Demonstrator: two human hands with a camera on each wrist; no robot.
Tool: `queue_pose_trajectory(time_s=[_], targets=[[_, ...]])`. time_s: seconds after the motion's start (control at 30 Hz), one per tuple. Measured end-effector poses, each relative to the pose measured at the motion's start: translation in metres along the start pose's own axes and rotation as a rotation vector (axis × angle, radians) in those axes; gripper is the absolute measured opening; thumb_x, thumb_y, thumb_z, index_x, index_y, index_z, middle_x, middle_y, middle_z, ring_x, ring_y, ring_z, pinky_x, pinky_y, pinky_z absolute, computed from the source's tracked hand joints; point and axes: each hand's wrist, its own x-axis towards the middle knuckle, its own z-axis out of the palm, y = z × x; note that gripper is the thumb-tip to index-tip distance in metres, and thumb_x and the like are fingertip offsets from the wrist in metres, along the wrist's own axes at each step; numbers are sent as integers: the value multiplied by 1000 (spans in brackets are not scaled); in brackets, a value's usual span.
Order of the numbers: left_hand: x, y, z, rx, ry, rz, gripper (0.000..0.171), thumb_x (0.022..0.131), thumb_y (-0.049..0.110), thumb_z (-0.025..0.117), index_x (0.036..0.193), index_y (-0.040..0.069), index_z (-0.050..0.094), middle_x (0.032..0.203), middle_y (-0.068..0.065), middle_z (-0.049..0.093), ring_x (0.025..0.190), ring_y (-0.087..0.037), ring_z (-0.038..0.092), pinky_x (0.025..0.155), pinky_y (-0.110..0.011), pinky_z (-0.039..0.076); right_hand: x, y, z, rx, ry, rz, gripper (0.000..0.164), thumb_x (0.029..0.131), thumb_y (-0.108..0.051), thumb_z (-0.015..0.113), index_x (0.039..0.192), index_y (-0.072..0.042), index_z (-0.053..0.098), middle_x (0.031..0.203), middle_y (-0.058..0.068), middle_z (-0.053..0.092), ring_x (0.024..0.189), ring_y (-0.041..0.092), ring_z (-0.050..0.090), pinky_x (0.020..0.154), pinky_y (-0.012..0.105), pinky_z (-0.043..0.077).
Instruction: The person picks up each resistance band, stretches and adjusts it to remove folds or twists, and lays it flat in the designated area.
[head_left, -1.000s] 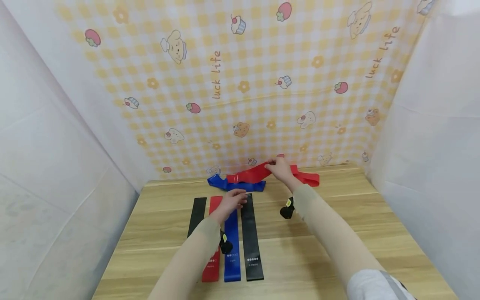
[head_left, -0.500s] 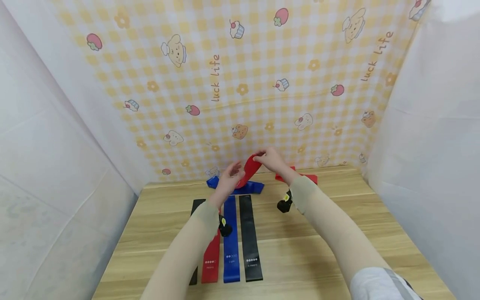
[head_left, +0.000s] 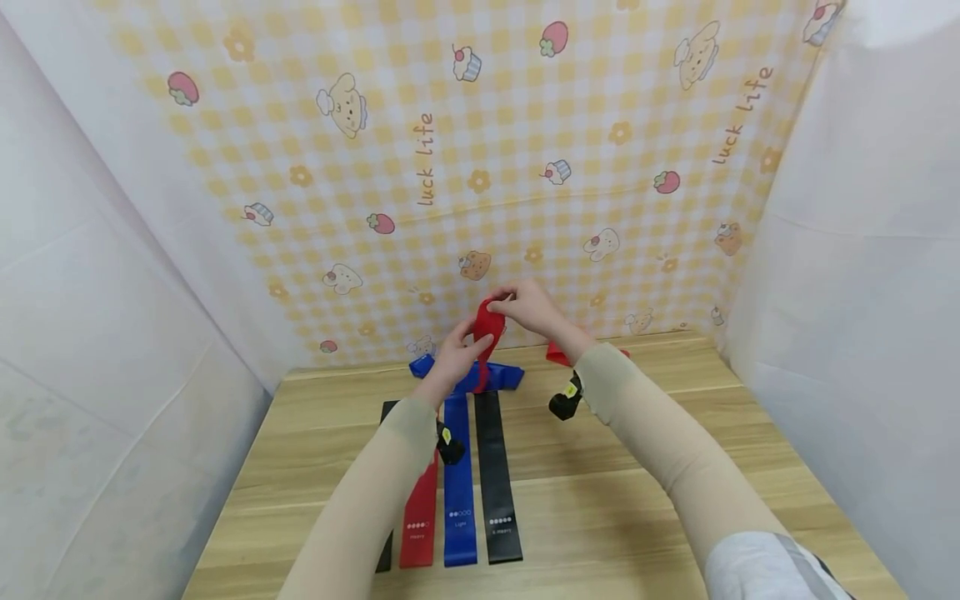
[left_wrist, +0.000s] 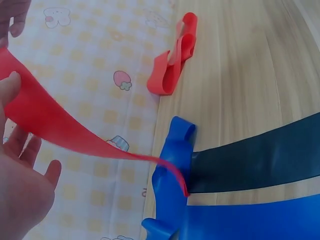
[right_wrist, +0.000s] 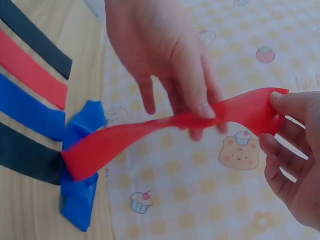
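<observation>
Held red band (head_left: 489, 325): one, raised above the far edge of the desk (head_left: 637, 467), running down between both hands. Right hand (head_left: 531, 307): pinching the band's upper end between thumb and fingers. Left hand (head_left: 455, 358): lower and to the left, around the band's upper part, thumb on the near face, fingers behind; how firmly it grips cannot be told. Below the left hand the band narrows edge-on in the left wrist view and descends to the crumpled blue band; whether its lower end touches there is unclear.

Crumpled blue band (head_left: 506, 377): one, lying crosswise at the back of the desk, beneath the hands.

Folded red band (left_wrist: 172, 60): one, looped on itself at the back edge, right of the blue one, partly hidden by the right arm in the head view.

Flat strips, side by side, left to right: left black strip (right_wrist: 37, 37); red strip (head_left: 418, 533), four filled dots; blue strip (head_left: 461, 533), marked "Light"; right black strip (head_left: 497, 483). The left arm partly covers the first two.

Backdrop: yellow-and-white checked cloth (head_left: 480, 217), printed with strawberries and cupcakes.
</observation>
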Motion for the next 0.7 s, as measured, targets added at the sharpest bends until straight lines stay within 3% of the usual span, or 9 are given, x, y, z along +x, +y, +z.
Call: queue_pose_trajectory(time_s=[0.17, 0.37, 0.53, 0.7], targets=[[-5, 2, 2, -55, -3, 9, 40, 95, 28, 65, 133, 16, 59, 127, -7, 57, 119, -27, 51, 99, -49, 43, -2, -7, -3, 10, -29, -23, 19, 90, -17, 69, 104, -5, 74, 94, 7, 69, 78, 21, 60, 63, 29, 49], [-11, 0, 3, -80, 15, -11, 28, 96, 23, 63, 117, 5, 67, 112, -10, 66, 106, -25, 60, 96, -46, 46, -1, -13, -12, 46, 30, -60, 17, 91, -15, 69, 102, -3, 74, 92, 8, 69, 72, 18, 54, 60, 26, 44], [-18, -5, 2, -70, 24, -62, 30, 96, 26, 63, 117, 6, 67, 107, -10, 68, 97, -24, 65, 88, -42, 52, -2, -18, -21, 184, 51, 5, 22, 92, -17, 67, 108, -2, 71, 91, 10, 68, 56, 14, 53, 53, 24, 47], [-27, -14, 4, -79, -27, -135, 38, 96, 33, 62, 123, 8, 65, 108, -9, 68, 97, -22, 65, 89, -41, 51, -4, -16, -31, 246, 61, 26, 26, 94, -17, 65, 113, -1, 68, 92, 13, 66, 53, 14, 58, 55, 25, 51]])
